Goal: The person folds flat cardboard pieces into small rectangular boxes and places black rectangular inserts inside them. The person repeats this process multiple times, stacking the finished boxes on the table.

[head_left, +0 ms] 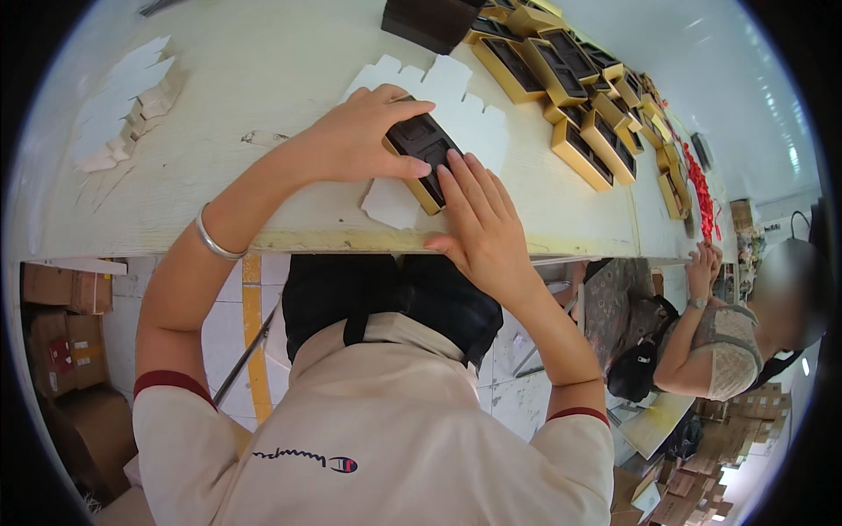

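In front of me a small gold box [427, 200] with a black molded insert [416, 133] lies tilted on the table. My left hand [360, 131] grips it, fingertips at the far end and thumb across the near part of the insert. My right hand [482, 215] lies along the box's right side, its fingers stretched out over the insert's edge and its thumb apart. Beneath the box and behind it are flat white card blanks [460, 101] with tabbed edges; one white piece [391, 203] sticks out towards me.
Many gold boxes with black inserts [583, 153] are heaped at the right. A dark brown box [430, 24] stands at the far edge. White folded card [127, 110] lies at the left. Red ribbon [699, 188] runs beside a co-worker's hands [703, 263]. Cartons [66, 337] stand below left.
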A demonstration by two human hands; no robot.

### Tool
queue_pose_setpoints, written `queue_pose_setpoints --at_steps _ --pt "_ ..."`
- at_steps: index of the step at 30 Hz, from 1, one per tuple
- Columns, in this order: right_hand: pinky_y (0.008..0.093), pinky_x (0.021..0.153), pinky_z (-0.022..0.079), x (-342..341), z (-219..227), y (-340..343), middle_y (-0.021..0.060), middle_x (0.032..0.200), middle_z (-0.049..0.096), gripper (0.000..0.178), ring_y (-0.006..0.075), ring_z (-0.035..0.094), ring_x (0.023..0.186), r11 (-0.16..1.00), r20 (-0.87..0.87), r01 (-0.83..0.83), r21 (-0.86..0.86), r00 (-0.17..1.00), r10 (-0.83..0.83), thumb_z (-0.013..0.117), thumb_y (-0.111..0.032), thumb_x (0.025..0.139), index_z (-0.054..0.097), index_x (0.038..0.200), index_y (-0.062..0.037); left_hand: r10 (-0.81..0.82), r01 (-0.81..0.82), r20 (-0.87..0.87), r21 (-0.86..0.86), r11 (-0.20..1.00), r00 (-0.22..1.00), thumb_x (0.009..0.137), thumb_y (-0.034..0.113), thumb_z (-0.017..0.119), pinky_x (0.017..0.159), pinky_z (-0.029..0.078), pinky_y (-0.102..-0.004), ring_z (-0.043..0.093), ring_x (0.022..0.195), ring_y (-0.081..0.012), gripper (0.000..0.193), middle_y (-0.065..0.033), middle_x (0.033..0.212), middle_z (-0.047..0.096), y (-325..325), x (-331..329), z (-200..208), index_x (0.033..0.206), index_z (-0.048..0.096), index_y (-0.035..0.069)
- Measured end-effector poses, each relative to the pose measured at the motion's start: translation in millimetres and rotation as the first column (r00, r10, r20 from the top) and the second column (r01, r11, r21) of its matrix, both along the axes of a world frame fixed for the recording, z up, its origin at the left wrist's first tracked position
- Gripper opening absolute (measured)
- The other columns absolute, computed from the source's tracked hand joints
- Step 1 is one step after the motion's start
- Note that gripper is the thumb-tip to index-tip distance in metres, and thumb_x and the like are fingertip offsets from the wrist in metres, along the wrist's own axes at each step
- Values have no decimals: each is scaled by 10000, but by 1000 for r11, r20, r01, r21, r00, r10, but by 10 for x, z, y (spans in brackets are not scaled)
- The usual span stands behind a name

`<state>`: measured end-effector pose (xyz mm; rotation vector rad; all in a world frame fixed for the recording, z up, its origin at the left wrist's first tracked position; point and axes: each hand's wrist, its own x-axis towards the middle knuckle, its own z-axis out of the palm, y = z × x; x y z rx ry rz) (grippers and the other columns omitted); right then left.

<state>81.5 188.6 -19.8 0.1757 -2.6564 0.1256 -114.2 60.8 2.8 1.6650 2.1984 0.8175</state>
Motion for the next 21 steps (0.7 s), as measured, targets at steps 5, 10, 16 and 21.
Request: queue_pose_setpoints --at_steps 5,10,16,21 --pt "464 1036 351 -19 133 158 161 1354 471 628 345 432 1259 998 49 -51 -19 997 52 620 -417 801 515 1246 13 39 32 -611 106 994 791 773 352 715 1098 276 -436 298 1353 -306 707 -143 1463 336 -127 33 -43 1376 441 103" --pt "448 1019 371 -63 219 259 144 1302 518 501 352 455 1226 993 11 -95 -67 995 96 666 -302 791 572 1200 -29 -43 147 -636 112 983 771 780 214 694 1101 283 -442 329 1335 -300 630 -108 1434 386 -189 33 -173 1356 463 103" --pt "424 977 421 -143 49 198 158 1289 516 418 387 466 1199 985 -43 -88 -146 996 83 676 -84 776 602 1187 -83 -14 131 -623 143 981 782 755 112 692 991 402 -395 456 1186 -283 579 -116 1268 498 -193 127 -149 1310 527 128" --pt "420 962 436 -155 52 309 210 1320 469 405 391 459 1210 837 -21 -151 -526 986 165 661 -43 782 597 1182 -44 -67 129 -386 137 982 920 770 102 690 962 417 -358 471 1157 -290 563 -128 1243 489 -211 88 -94 1308 523 112"
